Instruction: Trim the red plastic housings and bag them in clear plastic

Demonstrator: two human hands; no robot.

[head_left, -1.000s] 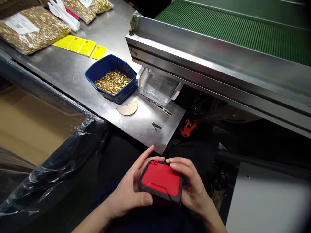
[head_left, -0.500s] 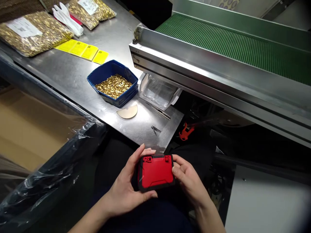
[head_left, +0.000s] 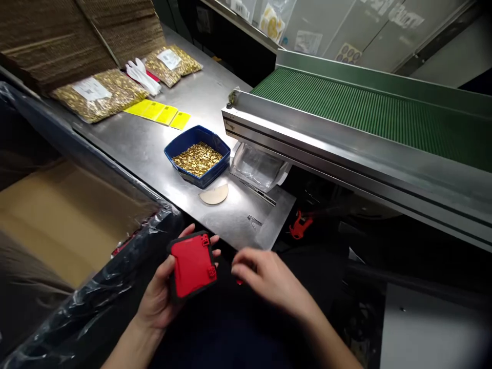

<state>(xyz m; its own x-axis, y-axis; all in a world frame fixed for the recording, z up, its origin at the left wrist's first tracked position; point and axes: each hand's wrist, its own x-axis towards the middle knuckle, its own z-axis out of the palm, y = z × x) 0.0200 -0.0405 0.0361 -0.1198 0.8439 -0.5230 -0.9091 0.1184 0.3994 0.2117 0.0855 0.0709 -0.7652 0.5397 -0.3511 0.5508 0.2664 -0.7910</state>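
Observation:
A flat red plastic case with a black rim [head_left: 193,266] rests tilted in my left hand [head_left: 159,294], thumb on one edge and fingers behind it. Two small red hinge-like fittings show on its right side. To the right of the case, and apart from it, my right hand [head_left: 265,277] is closed with curled fingers. A small red piece [head_left: 239,281] peeks out below its fingertips; most of it is hidden. Beyond the hands, a blue bin [head_left: 215,177] of small gold metal parts [head_left: 198,159] stands on the metal table [head_left: 119,143].
A half-round tan piece [head_left: 214,195] and small metal bits [head_left: 253,221] lie near the table's corner. Bags of gold parts [head_left: 100,95], yellow labels [head_left: 166,115] and white gloves [head_left: 142,77] sit farther back. A green conveyor [head_left: 326,97] runs right; a plastic-lined box [head_left: 49,220] stands left.
My right hand has let go of the case and moved away, now with a small red piece in its fingers. My left hand has turned the case and carried it left. The view has shifted.

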